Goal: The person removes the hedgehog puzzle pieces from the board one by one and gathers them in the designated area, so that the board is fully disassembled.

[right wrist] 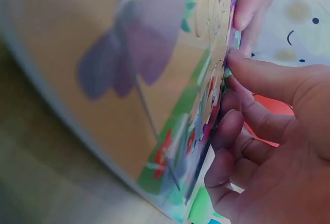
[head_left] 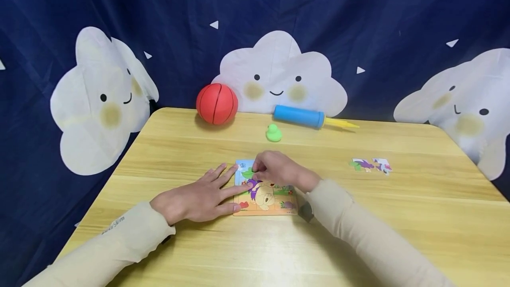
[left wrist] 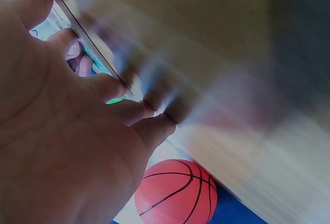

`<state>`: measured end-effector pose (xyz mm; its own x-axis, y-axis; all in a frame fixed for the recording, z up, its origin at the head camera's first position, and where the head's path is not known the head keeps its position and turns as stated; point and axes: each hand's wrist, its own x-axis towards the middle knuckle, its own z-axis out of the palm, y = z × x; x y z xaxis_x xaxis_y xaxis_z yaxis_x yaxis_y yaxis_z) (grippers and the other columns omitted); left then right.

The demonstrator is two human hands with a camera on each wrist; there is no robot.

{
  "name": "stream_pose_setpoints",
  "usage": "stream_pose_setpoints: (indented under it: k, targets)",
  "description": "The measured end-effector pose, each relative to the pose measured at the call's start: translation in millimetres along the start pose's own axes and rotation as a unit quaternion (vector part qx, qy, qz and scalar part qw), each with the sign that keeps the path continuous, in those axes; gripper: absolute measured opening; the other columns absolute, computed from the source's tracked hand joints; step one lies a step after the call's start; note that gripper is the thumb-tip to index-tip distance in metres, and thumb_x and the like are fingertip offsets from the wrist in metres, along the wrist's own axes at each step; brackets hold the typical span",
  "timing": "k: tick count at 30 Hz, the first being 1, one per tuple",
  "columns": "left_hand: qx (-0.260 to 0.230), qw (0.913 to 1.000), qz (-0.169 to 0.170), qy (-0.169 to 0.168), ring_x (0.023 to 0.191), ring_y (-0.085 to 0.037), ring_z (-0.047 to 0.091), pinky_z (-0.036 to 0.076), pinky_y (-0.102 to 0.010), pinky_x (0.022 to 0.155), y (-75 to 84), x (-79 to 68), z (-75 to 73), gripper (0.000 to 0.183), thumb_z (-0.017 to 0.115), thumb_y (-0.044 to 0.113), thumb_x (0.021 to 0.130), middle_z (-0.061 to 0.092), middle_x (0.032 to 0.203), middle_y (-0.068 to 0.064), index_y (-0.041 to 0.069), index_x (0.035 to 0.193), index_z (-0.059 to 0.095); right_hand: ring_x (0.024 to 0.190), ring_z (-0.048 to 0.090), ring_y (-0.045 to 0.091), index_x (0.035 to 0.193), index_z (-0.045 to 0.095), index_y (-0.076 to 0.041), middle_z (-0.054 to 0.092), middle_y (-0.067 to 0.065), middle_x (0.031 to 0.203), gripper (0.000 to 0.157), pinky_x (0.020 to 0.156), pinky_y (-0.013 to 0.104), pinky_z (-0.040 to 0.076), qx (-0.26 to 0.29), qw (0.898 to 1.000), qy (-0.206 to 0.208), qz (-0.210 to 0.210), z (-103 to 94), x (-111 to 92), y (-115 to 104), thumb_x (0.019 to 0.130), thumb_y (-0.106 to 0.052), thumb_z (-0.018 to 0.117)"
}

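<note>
At tabletop centre, the cartoon jigsaw puzzle (head_left: 264, 196) lies flat between both hands. L hand (head_left: 199, 200): palm down, fingers spread, index tip on the picture, thumb at the L edge. R hand (head_left: 280, 169): fingers curled at the upper portion, thumb tip against the puzzle; whether a pc. is pinched, can't tell, fingers block the view. Primary risk: puzzle slip. Probable cause: L hand contact is at one edge only, so a sideways push from R hand may swing the far side. Secondary risk: adjacent pcs. popping up, if R fingertips press at an angle or catch a seam. Third: R sleeve cuff (head_left: 330, 207), close to the R edge, could drag the puzzle if the forearm drops. Also, loose jigsaw pcs. (head_left: 362, 164) lie beyond R wrist; a wide R sweep might scatter them.
</note>
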<state>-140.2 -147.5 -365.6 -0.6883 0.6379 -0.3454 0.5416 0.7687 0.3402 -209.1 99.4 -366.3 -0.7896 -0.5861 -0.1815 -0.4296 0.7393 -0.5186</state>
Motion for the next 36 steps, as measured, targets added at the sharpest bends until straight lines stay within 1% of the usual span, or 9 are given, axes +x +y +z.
stream_pose_setpoints:
  k: [3,6,9,11,14,19,24,30,36]
  targets:
    - [0.0,1.0,0.0,0.0,0.171,-0.043,-0.005,0.007,-0.066,0.137,0.2,0.3,0.4,0.06,0.04,0.062,0.114,-0.003,0.185,-0.011,0.046,0.171,0.03,0.086,0.065,0.013,0.111,0.075,-0.005,0.078,0.003,0.098,0.012,0.089,0.033,0.061,0.006,1.0,0.002,0.013,1.0,0,-1,0.102,-0.013,0.079]
    - [-0.001,1.0,0.0,0.002,0.171,-0.042,-0.005,0.007,-0.066,0.137,-0.3,-0.1,0.5,0.06,0.04,0.062,0.114,-0.003,0.185,-0.01,0.047,0.171,0.03,0.086,0.067,0.012,0.11,0.075,-0.006,0.078,0.002,0.098,0.011,0.09,0.033,0.062,0.002,1.0,0.015,0.007,2.8,-2,-1,0.101,-0.011,0.079]
    - [-0.001,1.0,0.0,0.003,0.171,-0.042,-0.005,0.008,-0.066,0.136,-1.1,-0.3,0.2,0.06,0.04,0.062,0.114,-0.002,0.185,-0.011,0.046,0.171,0.03,0.087,0.065,0.012,0.109,0.075,-0.007,0.076,0.002,0.098,0.01,0.087,0.032,0.062,-0.048,0.998,0.04,-0.024,4.6,-5,-1,0.102,-0.013,0.079]
    - [-0.001,1.0,-0.002,0.001,0.171,-0.042,-0.005,0.008,-0.066,0.137,-1.2,0.0,0.2,0.06,0.04,0.062,0.114,-0.002,0.185,-0.01,0.047,0.171,0.03,0.087,0.063,0.013,0.108,0.074,-0.008,0.073,0.001,0.099,0.011,0.085,0.032,0.06,-0.087,0.994,0.058,-0.043,5.7,-6,0,0.102,-0.016,0.08]
    - [0.0,1.0,-0.003,-0.001,0.171,-0.042,-0.005,0.008,-0.066,0.137,-1.4,0.7,0.7,0.06,0.04,0.062,0.114,-0.002,0.185,-0.01,0.046,0.171,0.03,0.09,0.064,0.014,0.11,0.074,-0.01,0.071,0.001,0.103,0.014,0.085,0.032,0.06,-0.122,0.988,0.075,-0.056,6.8,-8,0,0.102,-0.02,0.08]
    - [-0.001,1.0,0.0,0.0,0.171,-0.042,-0.006,0.008,-0.066,0.136,-1.4,0.9,1.0,0.06,0.04,0.062,0.114,-0.003,0.185,-0.01,0.047,0.171,0.03,0.092,0.069,0.012,0.111,0.074,-0.011,0.073,0.0,0.104,0.014,0.086,0.03,0.062,-0.108,0.988,0.085,-0.071,6.9,-10,6,0.102,-0.021,0.08]
    - [-0.004,1.0,-0.002,0.001,0.171,-0.042,-0.006,0.007,-0.066,0.137,-2.2,0.0,0.3,0.06,0.04,0.061,0.114,-0.003,0.185,-0.01,0.046,0.172,0.029,0.091,0.07,0.013,0.109,0.074,-0.008,0.074,0.002,0.102,0.012,0.085,0.03,0.063,-0.086,0.986,0.094,-0.107,0.8,-12,15,0.101,-0.017,0.079]
    - [-0.006,1.0,-0.001,0.004,0.171,-0.041,-0.006,0.006,-0.066,0.137,-2.0,0.3,1.2,0.06,0.041,0.061,0.114,-0.003,0.185,-0.01,0.046,0.171,0.031,0.088,0.066,0.013,0.106,0.073,-0.008,0.074,0.002,0.097,0.012,0.084,0.03,0.061,-0.065,0.983,0.109,-0.131,-6.8,-20,32,0.1,-0.016,0.08]
    - [-0.007,1.0,0.0,0.005,0.171,-0.041,-0.006,0.007,-0.066,0.137,-1.7,-0.2,1.2,0.06,0.041,0.061,0.114,-0.003,0.185,-0.009,0.045,0.171,0.032,0.084,0.06,0.012,0.104,0.073,-0.008,0.07,0.0,0.094,0.013,0.077,0.026,0.056,-0.031,0.984,0.126,-0.121,-16.0,-35,51,0.098,-0.015,0.082]
